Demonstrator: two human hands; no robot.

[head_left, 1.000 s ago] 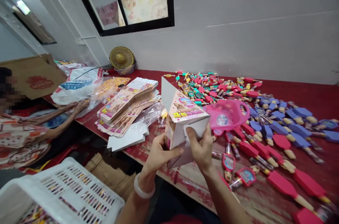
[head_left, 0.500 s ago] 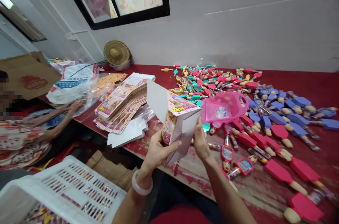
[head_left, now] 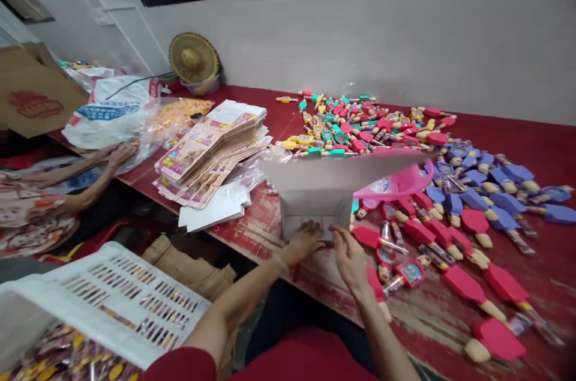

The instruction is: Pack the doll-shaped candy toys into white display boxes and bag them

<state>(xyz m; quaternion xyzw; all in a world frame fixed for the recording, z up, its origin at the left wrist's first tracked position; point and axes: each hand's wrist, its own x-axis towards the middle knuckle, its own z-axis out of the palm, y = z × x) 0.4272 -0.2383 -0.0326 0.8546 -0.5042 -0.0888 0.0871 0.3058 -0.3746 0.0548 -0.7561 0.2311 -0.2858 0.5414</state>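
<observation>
A cardboard box point(head_left: 315, 189) stands on the table's front part, its pale inside facing me and its raised flaps smeared by motion. My left hand point(head_left: 306, 240) reaches into the opening, fingers spread flat on the inner bottom. Beside the front right corner is my right hand point(head_left: 348, 255), fingers stretched out and loosely apart, nothing held in it. Just behind the box, partly covered by it, lies a pink plastic scoop-like tray point(head_left: 405, 182). Red paddle-shaped pieces with candy tubes point(head_left: 423, 231) lie close to the right hand.
Flat printed cartons point(head_left: 198, 147) are stacked at left, beside white card sheets point(head_left: 213, 210). Blue paddle pieces point(head_left: 499, 204) spread to the right on the red table point(head_left: 517, 129). A white basket point(head_left: 130, 291) stands lower left. Another person's hands point(head_left: 119, 156) work at far left.
The box came down from my hands onto the table and turned its opening toward me. My left hand moved from gripping its side to inside it; my right hand loosened.
</observation>
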